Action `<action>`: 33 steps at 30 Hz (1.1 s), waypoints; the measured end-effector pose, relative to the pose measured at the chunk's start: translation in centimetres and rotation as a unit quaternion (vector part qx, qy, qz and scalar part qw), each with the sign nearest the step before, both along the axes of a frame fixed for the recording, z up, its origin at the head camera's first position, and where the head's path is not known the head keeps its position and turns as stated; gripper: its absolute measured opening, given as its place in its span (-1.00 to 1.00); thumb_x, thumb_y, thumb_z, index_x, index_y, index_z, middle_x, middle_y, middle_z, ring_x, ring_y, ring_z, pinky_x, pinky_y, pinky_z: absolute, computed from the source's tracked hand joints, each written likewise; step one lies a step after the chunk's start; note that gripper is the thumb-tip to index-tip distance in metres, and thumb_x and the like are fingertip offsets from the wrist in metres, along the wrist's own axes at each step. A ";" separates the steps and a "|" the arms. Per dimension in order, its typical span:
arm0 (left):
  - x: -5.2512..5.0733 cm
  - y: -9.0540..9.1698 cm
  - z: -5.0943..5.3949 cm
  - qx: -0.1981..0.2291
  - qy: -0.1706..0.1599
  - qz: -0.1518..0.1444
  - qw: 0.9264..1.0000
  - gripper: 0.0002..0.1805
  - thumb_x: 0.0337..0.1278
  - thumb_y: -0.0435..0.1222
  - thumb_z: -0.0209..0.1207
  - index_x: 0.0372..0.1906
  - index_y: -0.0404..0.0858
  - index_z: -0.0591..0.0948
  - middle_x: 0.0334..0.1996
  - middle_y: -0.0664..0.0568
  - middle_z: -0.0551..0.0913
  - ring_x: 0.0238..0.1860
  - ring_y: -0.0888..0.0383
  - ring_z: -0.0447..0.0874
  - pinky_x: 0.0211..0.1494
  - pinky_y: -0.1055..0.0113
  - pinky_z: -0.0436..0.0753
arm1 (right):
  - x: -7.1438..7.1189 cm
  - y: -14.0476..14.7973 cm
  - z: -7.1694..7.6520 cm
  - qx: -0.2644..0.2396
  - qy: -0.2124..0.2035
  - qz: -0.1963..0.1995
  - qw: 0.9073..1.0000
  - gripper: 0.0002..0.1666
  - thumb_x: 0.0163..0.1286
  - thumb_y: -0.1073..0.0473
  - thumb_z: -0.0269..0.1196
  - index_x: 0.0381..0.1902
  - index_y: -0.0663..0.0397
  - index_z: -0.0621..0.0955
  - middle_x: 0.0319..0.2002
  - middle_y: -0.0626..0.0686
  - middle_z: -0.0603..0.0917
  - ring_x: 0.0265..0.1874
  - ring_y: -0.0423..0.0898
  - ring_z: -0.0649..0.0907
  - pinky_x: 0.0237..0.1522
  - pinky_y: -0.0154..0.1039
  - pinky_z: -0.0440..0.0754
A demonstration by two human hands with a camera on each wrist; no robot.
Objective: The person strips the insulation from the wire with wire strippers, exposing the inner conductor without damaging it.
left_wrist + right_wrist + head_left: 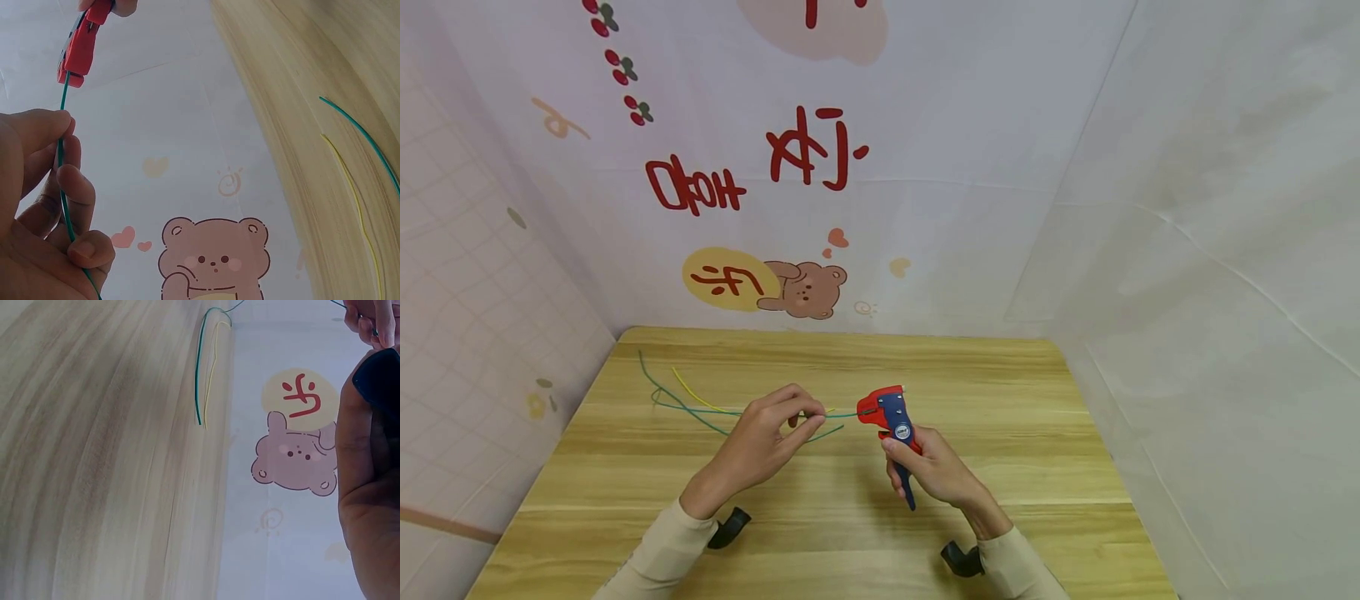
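The left hand (pixel 767 429) pinches a green wire (pixel 64 97) that runs into the tool (pixel 892 408), which the right hand (pixel 936 467) grips over the table (pixel 1037 467). A loose pinch could let the wire slip; crooked feeding might nick it.

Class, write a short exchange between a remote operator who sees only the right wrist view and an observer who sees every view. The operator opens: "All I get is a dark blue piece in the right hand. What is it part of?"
Observer: A red-and-blue tool; the head view shows its red head beyond the right hand.

Operator: I see a green wire at the left hand. Where does it lead?

Observer: In the left wrist view it runs past the thumb tip up to the red head.

Operator: Any marking on the tool?

Observer: Yes, a round badge on its side, near the right thumb.
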State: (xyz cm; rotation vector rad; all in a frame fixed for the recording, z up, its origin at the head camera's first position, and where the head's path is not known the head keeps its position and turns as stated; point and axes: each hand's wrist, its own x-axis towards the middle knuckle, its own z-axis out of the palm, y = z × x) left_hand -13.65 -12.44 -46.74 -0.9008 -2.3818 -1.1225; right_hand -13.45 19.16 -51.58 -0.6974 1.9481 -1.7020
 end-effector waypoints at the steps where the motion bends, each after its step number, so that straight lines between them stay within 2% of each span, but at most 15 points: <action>1: 0.0 0.0 0.0 0.000 -0.002 0.000 1.000 -0.82 0.37 -0.41 0.52 -0.16 -0.04 0.83 -0.21 0.24 0.77 -0.28 0.40 0.55 -0.26 0.48 0.60 | 0.0 -0.1 0.0 -0.002 0.002 -0.001 1.000 -0.63 0.91 0.04 0.04 -0.05 0.22 0.57 -0.45 0.40 0.61 -0.54 -0.19 0.72 -0.43 -0.19 0.77; 5: 0.0 0.0 0.1 0.000 -0.002 -0.001 1.000 -0.83 0.39 -0.40 0.51 -0.15 -0.04 0.83 -0.20 0.24 0.77 -0.28 0.40 0.54 -0.27 0.48 0.59 | 0.2 -0.3 0.0 -0.009 0.007 -0.007 1.000 -0.59 0.91 0.06 0.04 -0.11 0.28 0.55 -0.47 0.43 0.59 -0.57 -0.15 0.71 -0.48 -0.17 0.76; 11: 0.0 0.0 0.1 0.000 0.001 0.001 1.000 -0.85 0.41 -0.39 0.51 -0.17 -0.05 0.83 -0.21 0.23 0.77 -0.29 0.40 0.54 -0.27 0.48 0.59 | 0.2 -0.7 0.0 -0.012 0.010 -0.016 1.000 -0.60 0.90 0.08 0.04 -0.13 0.30 0.53 -0.48 0.46 0.58 -0.62 0.12 0.70 -0.50 -0.14 0.76; 14: 0.0 0.0 0.1 0.000 0.002 0.004 1.000 -0.85 0.40 -0.40 0.51 -0.17 -0.05 0.83 -0.22 0.23 0.77 -0.29 0.40 0.53 -0.27 0.48 0.59 | 0.2 -0.7 0.0 -0.008 0.012 -0.018 1.000 -0.59 0.90 0.08 0.04 -0.14 0.29 0.54 -0.48 0.46 0.58 -0.62 0.17 0.70 -0.50 -0.15 0.76; 20: 0.0 0.0 0.0 -0.002 0.003 0.008 1.000 -0.82 0.38 -0.41 0.52 -0.18 -0.04 0.83 -0.22 0.24 0.76 -0.30 0.41 0.53 -0.28 0.47 0.58 | 0.2 -0.8 -0.1 -0.004 0.009 -0.020 1.000 -0.59 0.90 0.06 0.04 -0.13 0.29 0.53 -0.47 0.47 0.58 -0.63 0.11 0.70 -0.52 -0.14 0.75; 27: 0.0 0.0 0.1 -0.005 -0.003 0.012 1.000 -0.85 0.41 -0.40 0.51 -0.17 -0.05 0.83 -0.22 0.24 0.76 -0.30 0.41 0.53 -0.30 0.39 0.63 | 0.4 -0.9 -0.2 -0.004 0.002 -0.027 1.000 -0.59 0.90 0.06 0.05 -0.11 0.30 0.53 -0.48 0.49 0.57 -0.62 -0.10 0.71 -0.53 -0.13 0.76; 30: 0.0 0.1 0.1 -0.004 -0.004 0.012 1.000 -0.85 0.42 -0.40 0.50 -0.17 -0.05 0.83 -0.22 0.23 0.76 -0.30 0.41 0.52 -0.32 0.31 0.65 | 0.4 -0.9 -0.2 -0.005 0.007 -0.030 1.000 -0.60 0.90 0.06 0.04 -0.11 0.29 0.53 -0.49 0.48 0.57 -0.62 -0.12 0.70 -0.53 -0.14 0.76; 33: 0.0 0.2 0.2 -0.004 -0.004 0.012 1.000 -0.86 0.42 -0.39 0.49 -0.17 -0.06 0.83 -0.22 0.22 0.75 -0.30 0.41 0.52 -0.32 0.34 0.64 | 0.5 -0.9 -0.2 -0.006 0.013 -0.032 0.999 -0.59 0.91 0.06 0.04 -0.12 0.29 0.53 -0.50 0.47 0.57 -0.63 -0.12 0.70 -0.53 -0.14 0.75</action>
